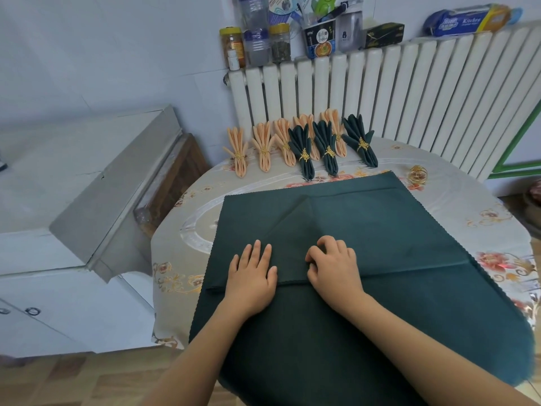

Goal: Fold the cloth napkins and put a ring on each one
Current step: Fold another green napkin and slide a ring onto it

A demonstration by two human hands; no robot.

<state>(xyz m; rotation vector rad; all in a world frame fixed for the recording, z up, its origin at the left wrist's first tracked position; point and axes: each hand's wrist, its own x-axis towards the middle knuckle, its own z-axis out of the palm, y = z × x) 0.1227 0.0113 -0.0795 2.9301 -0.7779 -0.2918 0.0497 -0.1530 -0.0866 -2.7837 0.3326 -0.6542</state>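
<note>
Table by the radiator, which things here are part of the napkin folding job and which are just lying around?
Part of the job:
- large dark green cloth napkin, under both hands: left hand flat, right hand pinching a fold
- loose gold wire ring
- finished peach and green ringed napkins

Just lying about:
- jars and bottles on the white radiator
- blue kitchen wrap pack
</note>
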